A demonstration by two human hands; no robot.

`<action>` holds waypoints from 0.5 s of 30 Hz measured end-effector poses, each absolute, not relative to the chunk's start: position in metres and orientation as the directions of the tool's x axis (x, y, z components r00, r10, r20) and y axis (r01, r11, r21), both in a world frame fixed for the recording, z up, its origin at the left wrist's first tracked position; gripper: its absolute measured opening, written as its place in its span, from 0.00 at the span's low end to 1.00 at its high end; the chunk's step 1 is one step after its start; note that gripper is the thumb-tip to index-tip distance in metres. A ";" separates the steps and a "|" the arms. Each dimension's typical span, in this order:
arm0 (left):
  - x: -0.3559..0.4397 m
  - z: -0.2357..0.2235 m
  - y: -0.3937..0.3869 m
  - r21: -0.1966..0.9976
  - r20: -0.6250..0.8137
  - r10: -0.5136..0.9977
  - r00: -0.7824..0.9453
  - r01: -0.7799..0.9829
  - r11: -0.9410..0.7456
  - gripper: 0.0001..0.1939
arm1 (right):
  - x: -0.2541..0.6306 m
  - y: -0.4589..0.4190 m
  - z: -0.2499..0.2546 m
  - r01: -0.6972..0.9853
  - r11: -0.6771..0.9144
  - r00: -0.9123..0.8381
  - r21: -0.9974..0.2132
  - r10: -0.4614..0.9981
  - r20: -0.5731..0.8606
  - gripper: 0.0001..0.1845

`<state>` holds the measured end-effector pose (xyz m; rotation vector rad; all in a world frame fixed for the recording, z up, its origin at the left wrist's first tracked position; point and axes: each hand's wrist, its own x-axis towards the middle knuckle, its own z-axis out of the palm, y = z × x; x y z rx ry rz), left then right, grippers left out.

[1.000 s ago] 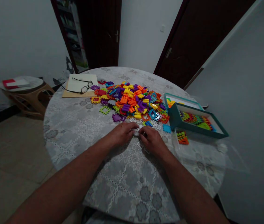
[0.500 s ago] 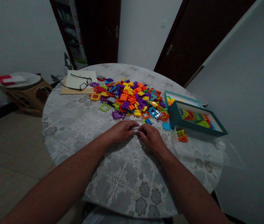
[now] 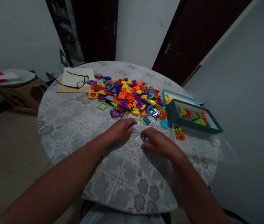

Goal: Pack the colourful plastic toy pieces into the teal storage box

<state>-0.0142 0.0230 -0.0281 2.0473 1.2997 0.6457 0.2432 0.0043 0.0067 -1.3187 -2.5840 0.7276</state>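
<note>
My left hand (image 3: 122,129) is over the near middle of the table, thumb and forefinger closed on a small white plastic lattice piece (image 3: 135,126). My right hand (image 3: 157,141) is to its right, lower down, with thumb and forefinger apart on either side of another white lattice piece (image 3: 139,139) on the cloth. More white lattice pieces (image 3: 154,121) lie just beyond the hands, beside a blue peg-shaped piece (image 3: 146,120). Behind them spreads a heap of colourful plastic building pieces (image 3: 132,96), with purple, orange and yellow ones on top.
A green box (image 3: 197,126) of colourful pieces stands at the right, with its lid (image 3: 193,101) behind. A clear plastic tray (image 3: 192,146) holds a few pieces. Black glasses (image 3: 80,83) rest on paper at the left. A patterned cloth (image 3: 66,124) covers the round table.
My hands have moved apart. The right one has shifted right and down to a white piece on the cloth, its fingers spreading. The view has shifted slightly.
</note>
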 end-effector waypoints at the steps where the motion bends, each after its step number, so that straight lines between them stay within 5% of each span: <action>1: -0.014 -0.028 0.023 0.718 0.072 0.913 0.401 0.614 -0.326 0.20 | 0.241 0.002 0.004 0.726 0.495 -0.598 -0.477 0.797 -0.085 0.21; 15: -0.012 -0.026 0.021 0.719 0.071 0.911 0.406 0.612 -0.329 0.18 | 0.216 0.006 -0.018 0.766 0.509 -0.553 -0.393 0.833 0.001 0.04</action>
